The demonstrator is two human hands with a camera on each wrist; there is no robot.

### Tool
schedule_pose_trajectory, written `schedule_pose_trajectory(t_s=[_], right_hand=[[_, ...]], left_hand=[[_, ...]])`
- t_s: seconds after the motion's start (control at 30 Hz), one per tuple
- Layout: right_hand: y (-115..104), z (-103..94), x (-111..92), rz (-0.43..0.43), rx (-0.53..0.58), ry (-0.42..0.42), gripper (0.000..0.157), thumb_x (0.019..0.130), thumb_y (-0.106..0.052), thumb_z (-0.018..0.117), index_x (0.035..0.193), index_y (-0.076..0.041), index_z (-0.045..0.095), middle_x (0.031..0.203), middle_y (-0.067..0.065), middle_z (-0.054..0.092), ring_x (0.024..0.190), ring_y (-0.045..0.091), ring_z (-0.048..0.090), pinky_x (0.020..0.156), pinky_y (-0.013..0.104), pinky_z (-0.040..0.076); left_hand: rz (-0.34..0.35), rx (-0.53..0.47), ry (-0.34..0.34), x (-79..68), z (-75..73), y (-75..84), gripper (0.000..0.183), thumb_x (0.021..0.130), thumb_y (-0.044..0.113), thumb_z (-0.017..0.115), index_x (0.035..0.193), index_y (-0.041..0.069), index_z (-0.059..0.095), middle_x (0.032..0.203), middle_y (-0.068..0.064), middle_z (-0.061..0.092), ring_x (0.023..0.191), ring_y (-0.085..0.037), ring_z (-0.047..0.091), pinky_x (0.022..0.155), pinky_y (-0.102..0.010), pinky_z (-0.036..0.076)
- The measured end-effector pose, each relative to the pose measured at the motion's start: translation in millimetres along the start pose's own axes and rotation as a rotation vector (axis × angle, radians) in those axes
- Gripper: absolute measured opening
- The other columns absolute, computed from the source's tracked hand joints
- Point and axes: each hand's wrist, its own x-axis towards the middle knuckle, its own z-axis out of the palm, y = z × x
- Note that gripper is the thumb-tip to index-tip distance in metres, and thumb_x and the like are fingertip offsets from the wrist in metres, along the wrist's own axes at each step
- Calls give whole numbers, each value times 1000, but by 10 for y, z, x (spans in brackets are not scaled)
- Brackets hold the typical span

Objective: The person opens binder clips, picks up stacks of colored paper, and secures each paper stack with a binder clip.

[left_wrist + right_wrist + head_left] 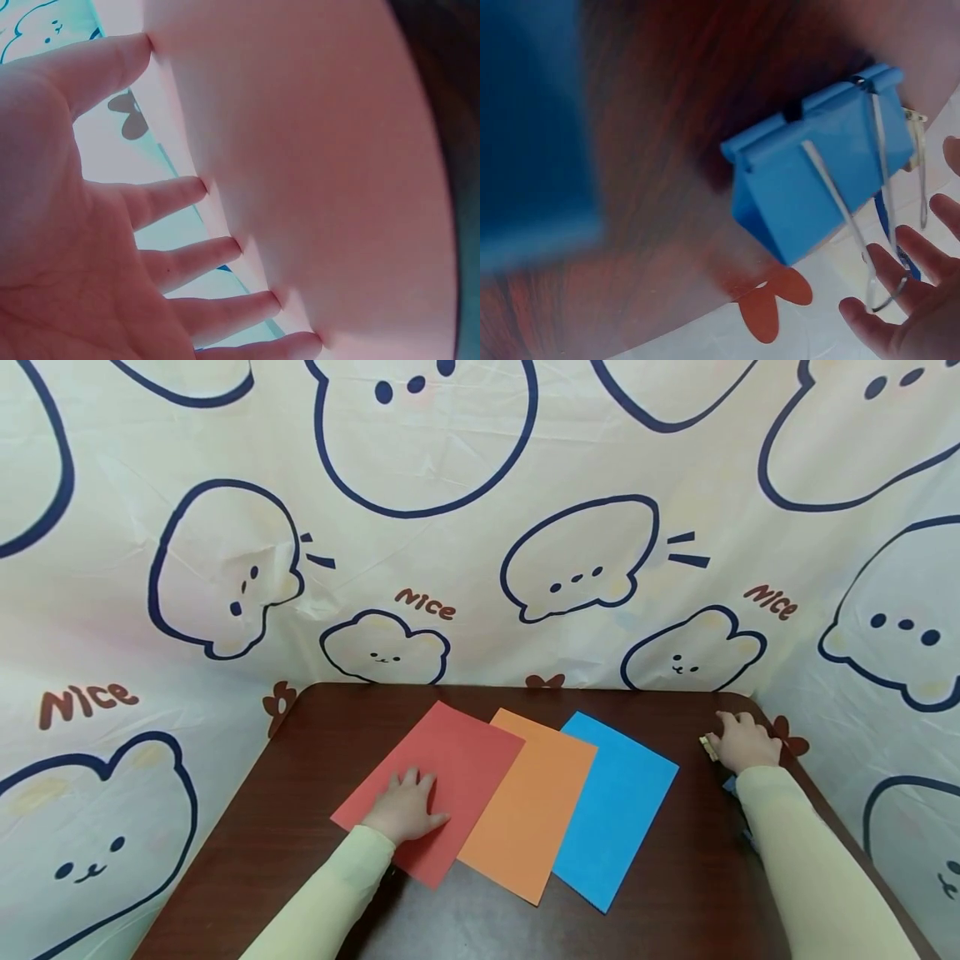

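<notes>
My left hand point(406, 810) rests on a red sheet of paper point(468, 760), fingers spread. In the left wrist view its fingertips touch the sheet. At the table's right side, my right hand point(746, 743) is beside a pale yellow binder clip point(708, 748), fingers extended. The right wrist view shows a blue binder clip point(817, 172) with wire handles standing on the table, and the yellow clip partly hidden behind it. There the right fingers overlap the blue clip's handle, with nothing visibly gripped.
An orange sheet point(532, 802) and a blue sheet point(618, 814) fan out rightward from the red one on the dark brown table point(300, 777). More small dark and blue items lie under the right forearm. A cartoon-printed curtain point(480, 552) surrounds the table's back and sides.
</notes>
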Motion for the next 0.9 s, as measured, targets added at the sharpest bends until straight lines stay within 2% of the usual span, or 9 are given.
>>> schedule_pose_trajectory(t_s=[0.33,0.5,0.6,0.73,0.9], right_hand=[[107,119,47,62,8,-63,60,103,-27,58,148,6,37,145,42,35,122,63,46,99,82,33],[133,117,66,64,16,-68,57,101,-26,60,142,9,42,139,42,40,116,59,51,96,80,38],[135,105,75,56,9,-65,52,101,-27,61,133,11,48,130,41,46,108,55,56,89,76,45],[130,95,99,43,3,-63,43,100,-25,64,119,12,54,112,36,56,92,46,61,76,65,53],[144,74,129,6,31,-81,30,99,-18,65,103,11,57,91,28,64,75,35,62,63,49,54]], left_hand=[[-3,-7,0,12,18,0,77,87,45,80,146,5,52,146,-25,45,133,-50,45,93,-59,56],[-5,-10,2,3,11,4,77,87,45,80,146,4,52,147,-25,45,134,-51,44,93,-59,55],[-5,-16,4,3,12,2,77,88,45,80,146,4,52,146,-25,45,134,-51,44,93,-59,55],[-5,-16,7,10,15,-4,76,88,46,80,145,4,52,145,-25,45,133,-51,45,92,-60,55],[-5,-13,12,26,29,-8,76,87,46,80,145,4,52,145,-25,45,132,-50,45,91,-60,56]])
